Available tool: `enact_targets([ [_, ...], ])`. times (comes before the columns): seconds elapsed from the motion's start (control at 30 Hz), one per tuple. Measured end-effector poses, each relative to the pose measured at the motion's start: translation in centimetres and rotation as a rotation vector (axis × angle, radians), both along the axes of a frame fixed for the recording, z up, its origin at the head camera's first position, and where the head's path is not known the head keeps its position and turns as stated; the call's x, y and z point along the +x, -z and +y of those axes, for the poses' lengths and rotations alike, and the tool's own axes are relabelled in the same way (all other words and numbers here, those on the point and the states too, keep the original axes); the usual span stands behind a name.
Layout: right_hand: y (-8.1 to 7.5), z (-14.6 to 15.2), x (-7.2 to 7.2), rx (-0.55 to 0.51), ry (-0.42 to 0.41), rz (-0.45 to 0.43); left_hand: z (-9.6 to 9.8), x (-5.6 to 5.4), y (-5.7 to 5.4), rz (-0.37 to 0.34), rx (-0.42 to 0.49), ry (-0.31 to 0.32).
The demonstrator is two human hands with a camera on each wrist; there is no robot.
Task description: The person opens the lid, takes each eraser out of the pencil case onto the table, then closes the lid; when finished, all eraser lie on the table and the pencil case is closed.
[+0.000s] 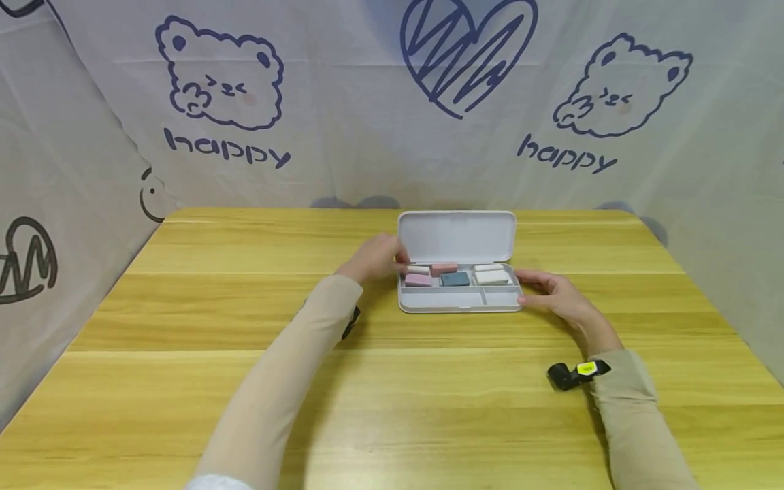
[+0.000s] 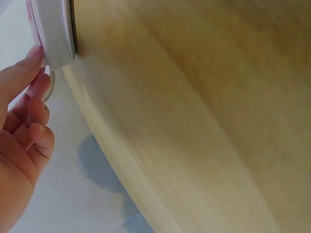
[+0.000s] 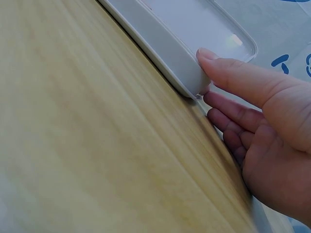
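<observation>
A white pencil case lies on the table with its lid raised at the back. Several erasers sit in its rear compartment: a lilac one, a pink one, a blue-grey one and white ones, among them one at the right. My left hand pinches the case's back left corner with thumb and index finger, its other fingers curled. At the opposite end, my right hand holds the case's right side, thumb at the front corner and fingers further back.
The wooden table extends around the case. Behind it hangs a pale cloth with bear and heart drawings. A black wrist camera is strapped at the right sleeve. Two front compartments of the case hold no erasers.
</observation>
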State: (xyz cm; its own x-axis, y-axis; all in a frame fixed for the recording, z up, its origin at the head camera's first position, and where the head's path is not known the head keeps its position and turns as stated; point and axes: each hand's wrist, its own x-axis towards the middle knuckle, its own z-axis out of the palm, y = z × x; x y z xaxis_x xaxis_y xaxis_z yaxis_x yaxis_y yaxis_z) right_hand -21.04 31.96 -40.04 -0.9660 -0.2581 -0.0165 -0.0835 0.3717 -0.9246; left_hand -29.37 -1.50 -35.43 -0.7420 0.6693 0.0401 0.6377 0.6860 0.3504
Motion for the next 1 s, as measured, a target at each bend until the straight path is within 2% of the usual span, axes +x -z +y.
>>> enact_targets([
  [0.4,0.15,0.10,0.01,0.027,0.012,0.026,0.14,-0.04,0.00,0.046,-0.016,0.023],
  [0.8,-0.04,-0.03,0.06,0.009,0.006,0.031,0.06,-0.03,0.08,0.032,-0.011,0.013],
  [1.0,0.11,-0.05,0.04,0.014,0.005,0.031,-0.07,0.19,0.03,-0.014,0.035,-0.031],
])
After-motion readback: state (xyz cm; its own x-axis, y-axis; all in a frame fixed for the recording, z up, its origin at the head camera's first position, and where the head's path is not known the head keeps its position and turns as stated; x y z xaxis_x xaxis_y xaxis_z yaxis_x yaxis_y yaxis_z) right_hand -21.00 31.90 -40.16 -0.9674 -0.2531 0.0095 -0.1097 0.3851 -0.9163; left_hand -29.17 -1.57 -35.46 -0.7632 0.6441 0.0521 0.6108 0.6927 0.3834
